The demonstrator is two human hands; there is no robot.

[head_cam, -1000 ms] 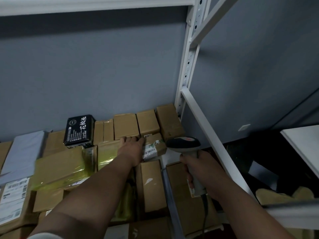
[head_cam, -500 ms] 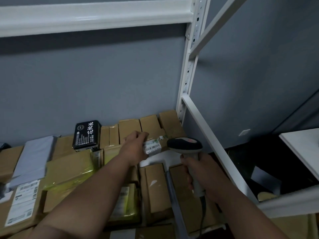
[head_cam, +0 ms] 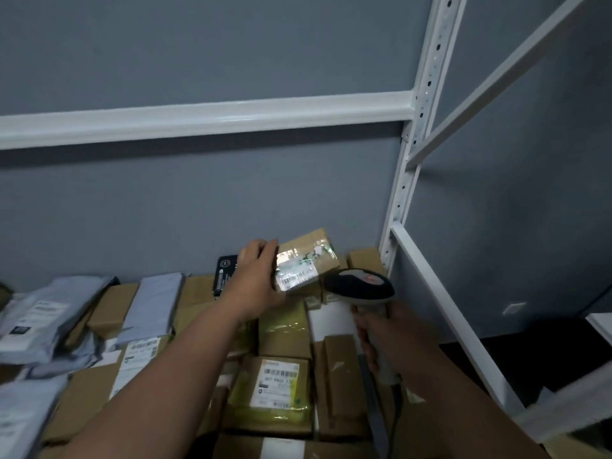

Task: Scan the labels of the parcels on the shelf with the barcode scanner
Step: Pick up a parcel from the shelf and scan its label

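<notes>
One parcel (head_cam: 306, 260) gripped in left hand (head_cam: 256, 279), lifted off the stack, label tilted for reading; right hand (head_cam: 381, 339) grips barcode scanner (head_cam: 359, 286) at parcel's 4 o'clock. Scan judged imminent.

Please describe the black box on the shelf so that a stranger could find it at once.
Start at the white shelf upright on the right and follow the grey wall leftward along the back row of parcels. The black box stands there, partly hidden behind the left hand. It alone is black with white print; its neighbours are brown cartons.

White shelf (head_cam: 334, 321) carries cardboard parcels (head_cam: 344, 389), grey mailers (head_cam: 155, 309).
</notes>
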